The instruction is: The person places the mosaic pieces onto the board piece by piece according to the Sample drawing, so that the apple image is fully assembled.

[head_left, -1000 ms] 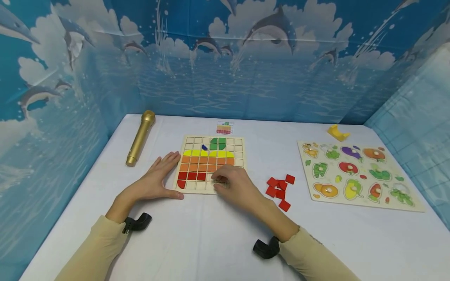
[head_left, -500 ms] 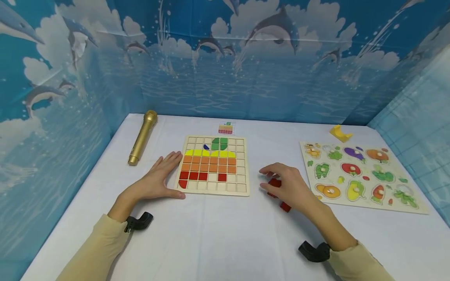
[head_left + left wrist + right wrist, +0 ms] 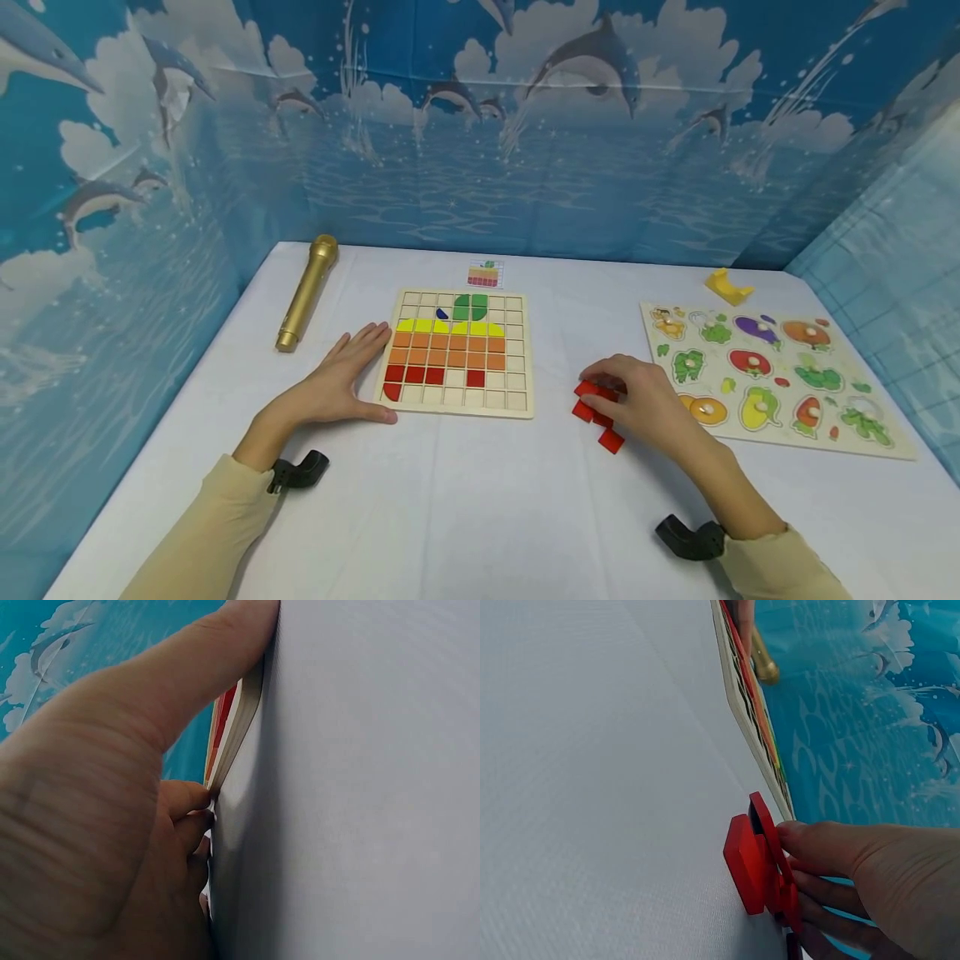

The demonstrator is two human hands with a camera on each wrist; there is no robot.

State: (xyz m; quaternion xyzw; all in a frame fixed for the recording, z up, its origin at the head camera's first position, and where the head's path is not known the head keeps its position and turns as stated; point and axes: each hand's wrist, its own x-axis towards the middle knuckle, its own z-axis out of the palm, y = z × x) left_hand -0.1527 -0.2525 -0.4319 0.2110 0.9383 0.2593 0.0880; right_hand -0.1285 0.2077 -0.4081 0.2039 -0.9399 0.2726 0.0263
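Note:
My left hand (image 3: 337,382) lies spread at the left edge of a wooden grid board (image 3: 512,404), fingertips and thumb right at its rim. The board bears rows of red, orange and yellow pieces, plus green leaf-like pieces (image 3: 470,307) and a small blue one (image 3: 442,314). To its right, my right hand (image 3: 643,404) reaches over a small heap of red square tiles (image 3: 611,441). In the right wrist view the thumb of the right hand (image 3: 885,877) touches a red tile (image 3: 744,862) in the heap, and the other fingers sit loosely bent behind it, partly hidden.
A small pattern card (image 3: 486,274) lies behind the board. Far left is a gold microphone (image 3: 306,296). On the right lie a vegetable peg puzzle (image 3: 772,433) and a yellow curved piece (image 3: 727,287). Dolphin-print cloth (image 3: 450,183) closes off the back and sides.
My right hand left a red tile on the board's lower rows, moved right to the red heap and settled lower over it. My left hand stayed at the board's edge.

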